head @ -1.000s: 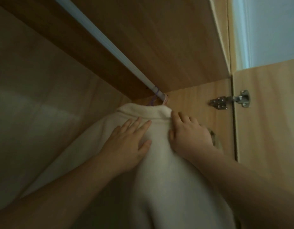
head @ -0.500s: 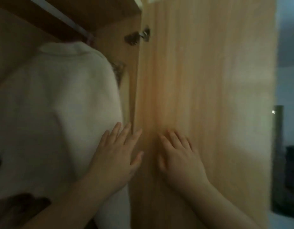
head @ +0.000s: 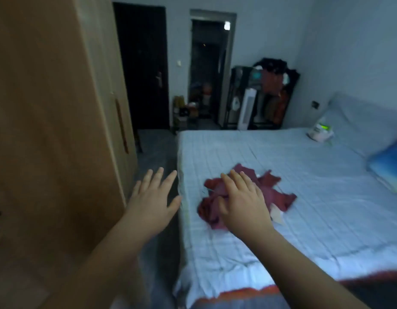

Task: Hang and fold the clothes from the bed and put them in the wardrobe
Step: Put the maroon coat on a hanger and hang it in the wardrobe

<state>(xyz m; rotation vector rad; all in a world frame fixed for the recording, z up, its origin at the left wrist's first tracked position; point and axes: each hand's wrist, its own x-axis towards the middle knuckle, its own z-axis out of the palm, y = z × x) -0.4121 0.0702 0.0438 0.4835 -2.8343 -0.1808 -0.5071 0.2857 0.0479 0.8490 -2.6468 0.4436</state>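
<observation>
Checked bedsheet (head: 315, 197) under crumpled maroon garment (head: 281, 197)

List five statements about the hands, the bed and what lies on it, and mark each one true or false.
1. A dark red garment lies crumpled on the bed. True.
2. The left hand grips a hanger. False: its fingers are straight and it holds nothing.
3. The right hand is spread open in front of the garment. True.
4. The wardrobe stands to the right of the bed. False: it is on the left of the view, across a strip of floor from the bed.
5. A blue pillow lies on the bed at the right edge of the view. True.
</observation>
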